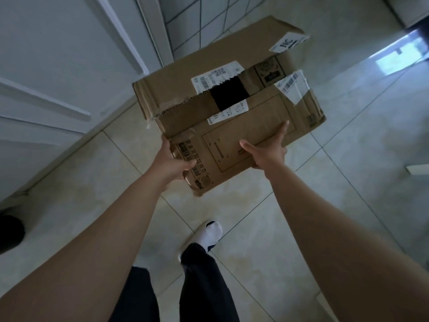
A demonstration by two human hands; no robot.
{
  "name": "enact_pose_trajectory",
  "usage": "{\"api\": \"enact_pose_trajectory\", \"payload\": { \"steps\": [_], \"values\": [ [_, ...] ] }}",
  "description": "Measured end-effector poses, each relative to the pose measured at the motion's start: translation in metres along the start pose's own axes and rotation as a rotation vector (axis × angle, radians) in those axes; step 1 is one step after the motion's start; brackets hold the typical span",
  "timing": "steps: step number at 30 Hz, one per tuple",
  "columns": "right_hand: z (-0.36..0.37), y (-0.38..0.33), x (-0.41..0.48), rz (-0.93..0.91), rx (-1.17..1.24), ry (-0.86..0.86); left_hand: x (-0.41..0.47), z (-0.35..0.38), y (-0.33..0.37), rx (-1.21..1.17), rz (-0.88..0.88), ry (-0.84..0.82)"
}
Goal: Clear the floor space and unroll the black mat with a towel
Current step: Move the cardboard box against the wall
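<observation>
A brown cardboard box [232,94] with torn white shipping labels and loosely closed flaps hangs above the tiled floor, held out in front of me. My left hand [171,163] grips its near left corner, thumb on the top flap. My right hand [269,149] holds the near right edge, thumb on top and fingers spread along the flap. A dark gap shows between the flaps. No black mat or towel shows in the head view.
A white panelled door [58,77] stands at the left, with a tiled wall [199,22] behind the box. Pale floor tiles [348,159] spread to the right. My leg and white-socked foot [212,233] step forward below. A dark round object [10,231] sits at the left edge.
</observation>
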State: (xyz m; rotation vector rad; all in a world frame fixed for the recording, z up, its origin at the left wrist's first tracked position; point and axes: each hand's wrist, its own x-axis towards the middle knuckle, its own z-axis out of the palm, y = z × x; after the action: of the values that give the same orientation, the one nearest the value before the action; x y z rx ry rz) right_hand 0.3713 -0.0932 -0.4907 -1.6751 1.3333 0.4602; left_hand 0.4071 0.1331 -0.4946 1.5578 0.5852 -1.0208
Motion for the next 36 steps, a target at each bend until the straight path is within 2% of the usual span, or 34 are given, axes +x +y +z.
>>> {"api": "enact_pose_trajectory", "payload": {
  "steps": [7,14,22,27,30,36],
  "values": [
    [-0.051,-0.052,0.075,0.03,0.072,0.108,0.063,0.066,0.06,0.229,0.108,0.131],
    [-0.09,-0.115,0.135,0.059,0.08,0.115,0.119,0.104,0.138,0.352,0.126,0.118],
    [-0.147,-0.201,0.215,0.12,0.085,0.168,0.171,0.168,0.243,0.398,0.112,0.034],
    [-0.195,-0.242,0.272,0.093,0.049,0.18,0.201,0.219,0.289,0.437,0.12,0.056],
    [-0.227,-0.268,0.305,0.086,0.058,0.172,0.222,0.251,0.318,0.402,0.118,0.029],
    [-0.294,-0.323,0.369,0.075,0.068,0.119,0.258,0.332,0.391,0.32,0.095,0.102]
  ]
}}
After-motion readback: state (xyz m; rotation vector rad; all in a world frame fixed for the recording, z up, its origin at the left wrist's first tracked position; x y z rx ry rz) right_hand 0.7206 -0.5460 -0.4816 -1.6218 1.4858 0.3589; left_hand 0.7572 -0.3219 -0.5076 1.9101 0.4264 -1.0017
